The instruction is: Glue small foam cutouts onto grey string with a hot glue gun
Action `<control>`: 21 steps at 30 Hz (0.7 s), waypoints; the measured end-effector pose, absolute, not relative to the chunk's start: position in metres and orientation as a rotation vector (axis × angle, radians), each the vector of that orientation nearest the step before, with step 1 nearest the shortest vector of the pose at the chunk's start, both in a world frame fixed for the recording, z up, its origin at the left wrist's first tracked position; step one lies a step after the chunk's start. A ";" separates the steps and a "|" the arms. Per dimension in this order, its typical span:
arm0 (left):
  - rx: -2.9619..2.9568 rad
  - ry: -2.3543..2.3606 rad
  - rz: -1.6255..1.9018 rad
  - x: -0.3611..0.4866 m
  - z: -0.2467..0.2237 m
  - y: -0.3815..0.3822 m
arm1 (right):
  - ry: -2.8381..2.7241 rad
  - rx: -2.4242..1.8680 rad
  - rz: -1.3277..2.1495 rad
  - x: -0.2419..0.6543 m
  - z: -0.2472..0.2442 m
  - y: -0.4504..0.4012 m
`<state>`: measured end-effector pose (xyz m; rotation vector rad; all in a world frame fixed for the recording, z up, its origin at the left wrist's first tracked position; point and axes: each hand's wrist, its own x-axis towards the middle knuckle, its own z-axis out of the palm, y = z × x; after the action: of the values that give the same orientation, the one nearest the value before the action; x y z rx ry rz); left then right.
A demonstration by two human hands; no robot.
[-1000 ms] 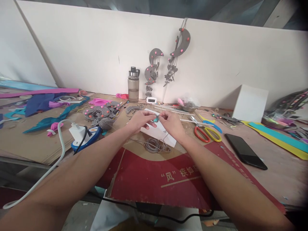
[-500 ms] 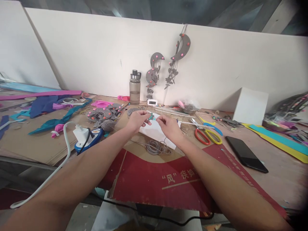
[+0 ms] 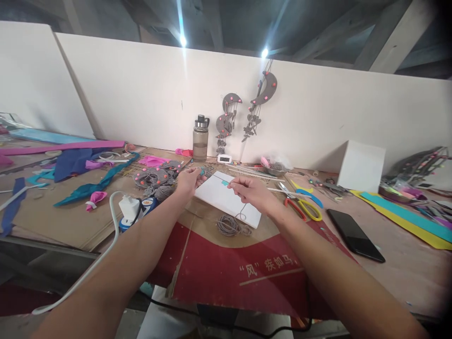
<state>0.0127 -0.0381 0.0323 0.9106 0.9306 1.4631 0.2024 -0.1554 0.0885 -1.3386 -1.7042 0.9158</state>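
Observation:
My left hand (image 3: 189,182) is pinched around a small teal piece (image 3: 202,172), largely covered by the fingers, above the left edge of a white board (image 3: 226,202). Over the board's right side, my right hand (image 3: 248,192) is closed on a thin grey cord. The cord stretches between the two hands and also drops from the right hand toward a loose coil of grey cord (image 3: 228,226) at the board's front edge. Another teal bit (image 3: 224,182) shows close to my right fingertips; whether it lies on the board or hangs from the cord, I cannot tell.
Scissors (image 3: 303,207) with red and yellow handles and a black phone (image 3: 355,235) lie at right. At left are a white charger (image 3: 129,207) with cable and a pile of grey felt shapes (image 3: 155,174). A water bottle (image 3: 200,141) and small clock (image 3: 224,159) stand behind.
My hands have moved apart: the left went left with the teal piece, the right slightly right, with cord drawn out between them. The white board is more exposed. The view has tilted up.

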 end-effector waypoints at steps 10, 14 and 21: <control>0.818 0.898 1.494 0.004 0.032 -0.032 | -2.323 -1.230 0.847 0.220 0.124 -0.227; 0.911 0.856 1.445 0.012 0.033 -0.037 | -2.292 -1.407 0.504 0.239 0.115 -0.212; 1.148 0.871 1.363 0.030 0.043 -0.059 | -2.008 -2.110 0.016 0.277 0.057 -0.135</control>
<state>0.0300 -0.0595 0.0432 1.1475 0.8714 1.3633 0.2769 -0.1349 0.0573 -2.1103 -2.0082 0.0162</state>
